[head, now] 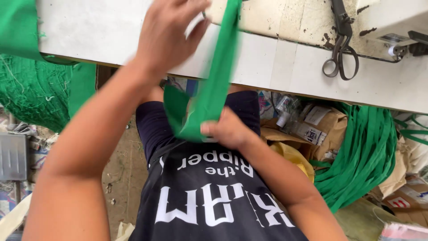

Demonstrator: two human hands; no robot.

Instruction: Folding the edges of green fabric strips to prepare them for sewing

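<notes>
Stretching from the top centre of the frame down to mid-frame, a green fabric strip (213, 85) is held taut between the person's two hands. The left hand (167, 35), at the upper centre-left, is raised over the white table (267, 67); its fingers curl at the upper end of the strip, though motion blur makes it impossible to tell how firmly that grip closes. The right hand (227, 130), at the centre of the frame and close to the person's dark printed shirt (209, 196), has its grip clenched on the lower, folded end of the strip, thumb pressed on the cloth.

On the table at the upper right lie dark metal scissors (341, 56), blades pointing to the top edge, just beside the pale base of a sewing machine (392, 20) in the corner. Below the table edge at the right, a thick bundle of green strips (363, 156) hangs and piles beside brown paper packages (323, 129). At the left, green netting (31, 89) is heaped under the table, and more green cloth (18, 27) drapes over its upper left corner.
</notes>
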